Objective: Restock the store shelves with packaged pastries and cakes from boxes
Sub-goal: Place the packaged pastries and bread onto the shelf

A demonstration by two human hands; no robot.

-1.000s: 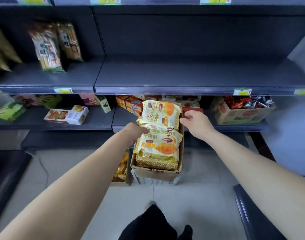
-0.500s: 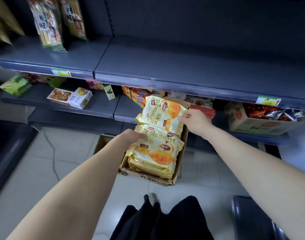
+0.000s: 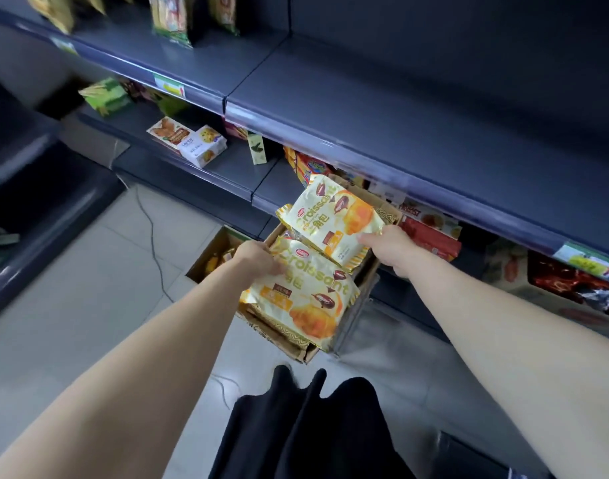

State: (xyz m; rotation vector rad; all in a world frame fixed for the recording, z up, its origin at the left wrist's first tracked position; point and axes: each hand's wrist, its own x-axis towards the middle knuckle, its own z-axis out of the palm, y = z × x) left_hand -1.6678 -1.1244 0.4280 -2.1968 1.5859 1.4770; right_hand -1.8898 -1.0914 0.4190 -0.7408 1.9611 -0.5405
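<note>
Down at the cardboard box (image 3: 282, 340) below the shelves, now tilting the upper croissant packet (image 3: 334, 219) higher off the stack than a moment ago, pinching its corner with the right hand (image 3: 389, 245), gripping the lower croissant packet (image 3: 303, 299) with the left hand (image 3: 258, 259); likely readying both for the bare shelf (image 3: 365, 108).

Croissant bags (image 3: 334, 221): two in plain view; edges of more show beneath them, too hidden to count.
Cardboard boxes (image 3: 285, 344): two on the floor (image 3: 88, 305), side by side.
Grips: two, the left grip (image 3: 258, 259) and the right grip (image 3: 389, 245).
Biscuit boxes (image 3: 170, 133): two, lying side by side.
Green box (image 3: 104, 96): one.
Small upright carton (image 3: 256, 152): one.
Price tags (image 3: 170, 87): three green-and-yellow ones, one of them blurred.
Tall snack bags (image 3: 171, 19): at least three, cut off by the top edge.
</note>
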